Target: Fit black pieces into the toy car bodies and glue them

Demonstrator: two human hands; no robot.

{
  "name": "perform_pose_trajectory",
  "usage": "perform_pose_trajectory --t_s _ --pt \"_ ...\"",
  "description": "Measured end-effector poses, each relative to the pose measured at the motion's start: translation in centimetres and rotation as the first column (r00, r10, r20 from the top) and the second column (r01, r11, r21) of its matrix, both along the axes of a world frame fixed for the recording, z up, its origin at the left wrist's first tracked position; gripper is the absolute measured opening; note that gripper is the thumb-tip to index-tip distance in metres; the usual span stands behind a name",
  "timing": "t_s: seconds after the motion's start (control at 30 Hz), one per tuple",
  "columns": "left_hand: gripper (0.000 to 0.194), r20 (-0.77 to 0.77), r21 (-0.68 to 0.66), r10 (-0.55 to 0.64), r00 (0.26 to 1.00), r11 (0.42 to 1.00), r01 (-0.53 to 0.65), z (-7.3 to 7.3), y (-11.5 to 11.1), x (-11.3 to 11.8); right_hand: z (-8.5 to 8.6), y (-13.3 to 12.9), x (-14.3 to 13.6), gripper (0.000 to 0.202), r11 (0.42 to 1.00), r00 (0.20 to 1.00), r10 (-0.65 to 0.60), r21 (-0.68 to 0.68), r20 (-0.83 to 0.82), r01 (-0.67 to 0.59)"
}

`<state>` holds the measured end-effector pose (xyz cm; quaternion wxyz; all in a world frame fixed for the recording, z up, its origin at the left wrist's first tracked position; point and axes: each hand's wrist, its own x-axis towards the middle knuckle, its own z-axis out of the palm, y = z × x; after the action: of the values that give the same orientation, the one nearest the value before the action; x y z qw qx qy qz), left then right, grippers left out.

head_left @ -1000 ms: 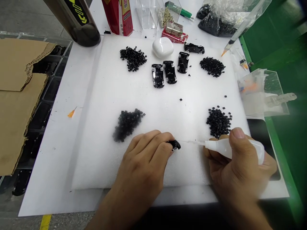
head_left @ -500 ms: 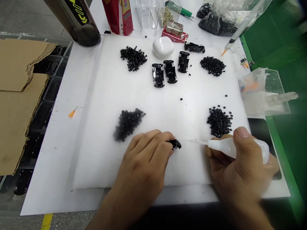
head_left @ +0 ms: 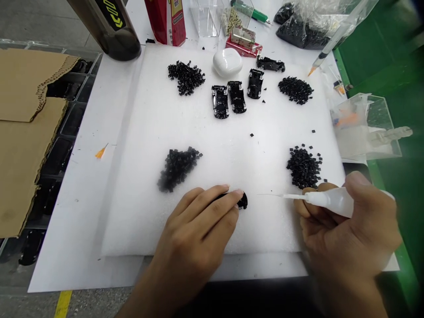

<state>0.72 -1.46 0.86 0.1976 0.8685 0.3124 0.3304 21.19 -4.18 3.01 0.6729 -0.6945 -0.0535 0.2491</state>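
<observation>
**Left hand on a black part, right hand on a white bottle, both over the pad**

At the near side of the pad [head_left: 228, 154], the left hand [head_left: 197, 234] has its fingers closed over the black part [head_left: 244, 201], one end showing past the fingertips; its thumb is hidden. Over the pad's near right side, the right hand [head_left: 351, 225] grips the white bottle [head_left: 333, 201] firmly, thumb on top. The bottle lies almost level, its thin needle pointing left, the tip near the black part but apart from it.

Four black car shells [head_left: 220, 102] lie toward the pad's far side, beside a white case [head_left: 227, 62]. Four piles of small black pieces [head_left: 304, 168] sit on the pad, two toward its far side and two toward its near side. Beyond the pad stand a dark bottle [head_left: 122, 43] and a red box [head_left: 167, 22]. Left of the pad lies an orange tip [head_left: 100, 153]; right of it is a clear box [head_left: 384, 119].
</observation>
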Motion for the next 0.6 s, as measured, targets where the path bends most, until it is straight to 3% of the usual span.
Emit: perform_pose_trajectory --t_s 0.27,0.47,0.6 --pt "0.017 -0.005 -0.076 0.054 0.999 0.996 -0.055 0.3 0.0 0.2 -0.1 -0.3 0.0 0.034 0.993 0.994 0.103 -0.069 0.042 -0.100" --pt "0.014 0.058 -0.248 0.039 0.998 0.969 -0.023 0.9 0.0 0.4 -0.5 -0.2 0.1 0.033 0.990 0.989 0.110 -0.098 0.100 -0.100" --pt "0.014 0.114 -0.320 0.091 0.989 0.946 -0.050 1.1 -0.3 0.5 -0.5 -0.5 0.2 0.034 0.984 0.982 0.147 -0.115 0.116 -0.133"
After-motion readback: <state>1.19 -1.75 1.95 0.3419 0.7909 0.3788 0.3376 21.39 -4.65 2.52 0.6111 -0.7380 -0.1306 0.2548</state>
